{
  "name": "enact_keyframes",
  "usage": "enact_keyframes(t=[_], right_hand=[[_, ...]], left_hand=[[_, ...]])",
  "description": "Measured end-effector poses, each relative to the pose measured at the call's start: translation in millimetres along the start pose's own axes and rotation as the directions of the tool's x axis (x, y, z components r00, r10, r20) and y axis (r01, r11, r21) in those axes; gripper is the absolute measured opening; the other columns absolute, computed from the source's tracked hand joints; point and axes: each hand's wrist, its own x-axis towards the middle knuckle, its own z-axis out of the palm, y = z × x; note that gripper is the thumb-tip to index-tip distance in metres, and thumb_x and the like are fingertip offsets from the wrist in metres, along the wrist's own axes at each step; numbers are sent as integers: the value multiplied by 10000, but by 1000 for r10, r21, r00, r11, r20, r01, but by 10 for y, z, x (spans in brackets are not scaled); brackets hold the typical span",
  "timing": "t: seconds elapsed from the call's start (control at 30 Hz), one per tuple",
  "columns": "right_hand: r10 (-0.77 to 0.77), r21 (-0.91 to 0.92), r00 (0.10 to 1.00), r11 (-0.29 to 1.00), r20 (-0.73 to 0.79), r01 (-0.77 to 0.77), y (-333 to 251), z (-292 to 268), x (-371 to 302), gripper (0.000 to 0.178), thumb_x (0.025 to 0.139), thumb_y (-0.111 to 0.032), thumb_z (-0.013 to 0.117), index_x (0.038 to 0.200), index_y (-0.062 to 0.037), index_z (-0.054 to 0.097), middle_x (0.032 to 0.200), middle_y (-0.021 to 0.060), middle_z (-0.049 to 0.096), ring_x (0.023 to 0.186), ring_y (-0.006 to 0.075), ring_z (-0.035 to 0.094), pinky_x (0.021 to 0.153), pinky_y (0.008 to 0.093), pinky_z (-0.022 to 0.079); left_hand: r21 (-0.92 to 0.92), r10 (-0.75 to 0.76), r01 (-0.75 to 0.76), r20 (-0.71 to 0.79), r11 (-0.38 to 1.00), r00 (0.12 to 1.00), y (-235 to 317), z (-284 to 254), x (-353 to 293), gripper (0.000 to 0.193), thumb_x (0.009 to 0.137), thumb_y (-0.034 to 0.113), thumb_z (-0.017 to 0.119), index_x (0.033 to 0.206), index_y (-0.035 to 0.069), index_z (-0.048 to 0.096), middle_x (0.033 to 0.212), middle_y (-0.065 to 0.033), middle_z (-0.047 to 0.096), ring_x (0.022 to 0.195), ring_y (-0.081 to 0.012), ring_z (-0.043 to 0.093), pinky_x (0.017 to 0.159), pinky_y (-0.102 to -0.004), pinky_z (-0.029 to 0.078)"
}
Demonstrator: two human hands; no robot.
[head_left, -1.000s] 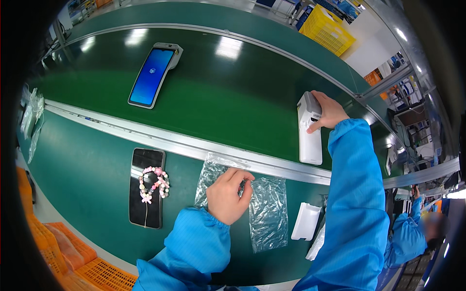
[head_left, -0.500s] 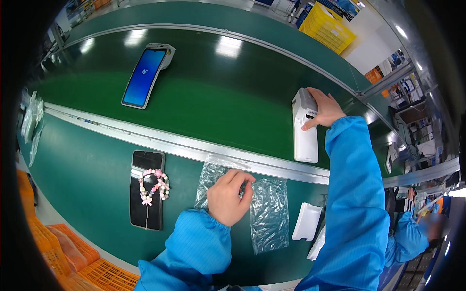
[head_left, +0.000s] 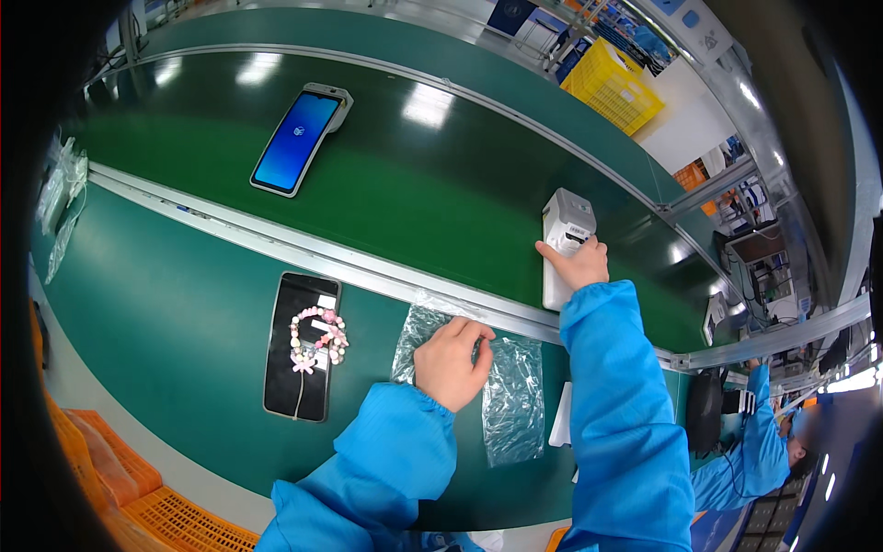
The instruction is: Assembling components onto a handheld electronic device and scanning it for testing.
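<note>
My right hand (head_left: 579, 265) grips a white and grey handheld terminal (head_left: 570, 216) around its middle, thumb along the left edge and fingers on the right. The terminal lies back side up on the green belt (head_left: 432, 212), its lower part partly covered by the hand. My left hand (head_left: 453, 365) is curled above clear plastic bags (head_left: 515, 405) on the near green table; whether anything is inside the fingers is hidden. To its left lies a dark phone (head_left: 282, 368) with a pink and white beaded strap (head_left: 303, 363).
Another terminal (head_left: 296, 138) with a lit blue screen lies on the belt, far left. A white flat piece (head_left: 561, 419) sits beside my right sleeve. A metal rail (head_left: 368, 274) divides belt from table. Orange crates (head_left: 175, 511) stand lower left; a co-worker (head_left: 750, 460) sits at right.
My right hand has slid from the terminal's far end toward its middle, nearer to me. The view has shifted slightly. My left hand stays curled over the bags.
</note>
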Motion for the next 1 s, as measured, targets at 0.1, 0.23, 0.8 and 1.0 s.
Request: enact_keyframes(t=[0.1,0.23,0.8,1.0], right_hand=[[56,62,989,997,-138,-48,-26,270,42,988,544,-638,736,1197,45,448,1153,205,491,1086,346,501,928,412,420],[134,123,987,985,-90,-122,-24,211,122,938,533,-587,759,1171,41,477,1127,204,517,1087,344,505,943,415,404],[-301,985,953,-168,-13,-39,-264,-392,-882,513,752,-251,663,1150,19,485,989,125,585,863,200,579,771,319,490],[-517,598,836,-734,-184,-322,-392,-561,-1489,749,696,-423,691,1288,-51,424,1147,163,485,956,280,488,762,364,476]], left_hand=[[4,-9,9,-3,1000,1000,-27,-6,-9,77,769,105,597,833,138,626,835,0,606,620,-178,592,564,-311,483],[-4,13,-13,-12,1000,1000,-23,60,-15,81,762,108,593,830,138,626,820,4,600,636,-177,592,572,-319,483],[38,47,-45,-50,998,998,-148,19,-43,75,751,114,587,805,137,635,794,-6,603,639,-186,595,588,-330,487],[59,73,-71,-31,996,997,-141,96,-37,75,756,126,595,812,144,640,787,-6,606,622,-177,590,575,-323,479]])
